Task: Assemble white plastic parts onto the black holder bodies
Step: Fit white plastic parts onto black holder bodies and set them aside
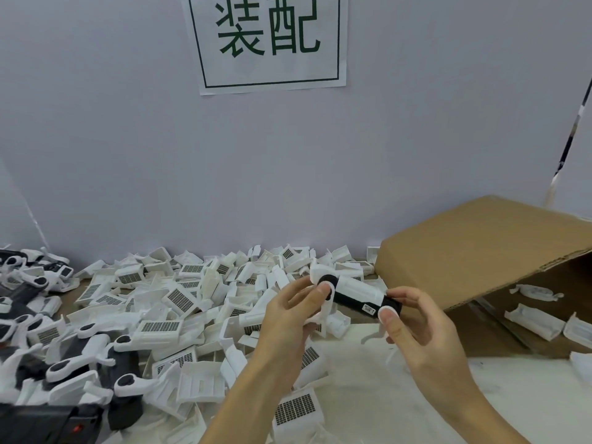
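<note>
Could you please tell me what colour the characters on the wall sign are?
Dark green on the white sign, clearest in the head view.

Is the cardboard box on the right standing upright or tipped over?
Tipped over. The cardboard box lies on its side, its opening facing the person, with white parts resting on its lower inner wall.

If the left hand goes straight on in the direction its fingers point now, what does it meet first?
The left hand points up and away toward the wall, gripping the black holder body. Beyond it, the heap of white plastic parts probably comes first, though depth is unclear.
</note>
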`<state>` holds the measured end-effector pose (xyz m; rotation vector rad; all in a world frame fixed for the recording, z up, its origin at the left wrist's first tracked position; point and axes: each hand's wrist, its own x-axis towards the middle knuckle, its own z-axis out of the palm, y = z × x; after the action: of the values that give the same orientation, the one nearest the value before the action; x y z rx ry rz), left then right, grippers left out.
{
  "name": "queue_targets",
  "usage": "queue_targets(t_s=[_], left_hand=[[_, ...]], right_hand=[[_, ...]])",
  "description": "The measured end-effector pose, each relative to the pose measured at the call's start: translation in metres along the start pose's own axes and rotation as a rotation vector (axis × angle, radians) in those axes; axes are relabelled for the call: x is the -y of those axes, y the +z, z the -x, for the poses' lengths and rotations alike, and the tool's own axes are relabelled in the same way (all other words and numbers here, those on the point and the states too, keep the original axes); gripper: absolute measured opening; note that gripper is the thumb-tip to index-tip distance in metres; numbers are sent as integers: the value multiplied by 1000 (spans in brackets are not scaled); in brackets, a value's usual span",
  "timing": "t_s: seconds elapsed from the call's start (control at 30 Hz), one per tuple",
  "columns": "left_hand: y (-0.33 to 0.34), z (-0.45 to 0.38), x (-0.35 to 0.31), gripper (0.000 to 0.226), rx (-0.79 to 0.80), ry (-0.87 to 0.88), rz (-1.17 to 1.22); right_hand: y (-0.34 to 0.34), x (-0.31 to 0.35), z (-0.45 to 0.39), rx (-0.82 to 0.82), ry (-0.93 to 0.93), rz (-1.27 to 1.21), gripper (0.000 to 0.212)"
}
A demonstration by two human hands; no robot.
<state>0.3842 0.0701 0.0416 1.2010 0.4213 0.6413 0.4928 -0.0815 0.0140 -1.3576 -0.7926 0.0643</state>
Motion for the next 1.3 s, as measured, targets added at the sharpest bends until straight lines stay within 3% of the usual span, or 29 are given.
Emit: queue_targets(t_s=[0.17,0.3,0.43,0.53,0.6,0.7,0.77,0.83,0.9,1.0,1.2,1.3], left_hand=[[1,-2,2,57,-43,26,2],[-1,-3,0,47,-99,31,-73],[-7,-4,-5,34,-147,61,-181],[-6,-2,-13,38,-155,60,-256],[-5,1,-20,45,-150,69,-271],[-8,6,-34,52,-99,113,-238],[-12,6,-38,38,-97,135,-268],[-16,4,-36,17,-133,148,-366],[-23,1,-30,6,-167,162,-544],[-31,-2,-24,12,-140,173,-809],[-43,-6,-26,21,-138,211,-872],[-46,-9,-27,21,-129,210,-908]], right_hand=[[2,0,-1,3,21,31,27],[5,3,3,125,49,129,39],[14,7,4,185,14,356,30],[20,9,1,234,-20,542,24],[23,7,-2,248,-4,542,15],[25,7,-11,181,240,222,8],[22,9,-25,83,425,-60,16],[13,16,-43,-25,496,-257,21],[-1,28,-66,-120,473,-406,24],[-31,52,-106,-254,399,-559,22],[-116,90,-174,-523,302,-654,20],[-147,93,-181,-581,344,-697,38]])
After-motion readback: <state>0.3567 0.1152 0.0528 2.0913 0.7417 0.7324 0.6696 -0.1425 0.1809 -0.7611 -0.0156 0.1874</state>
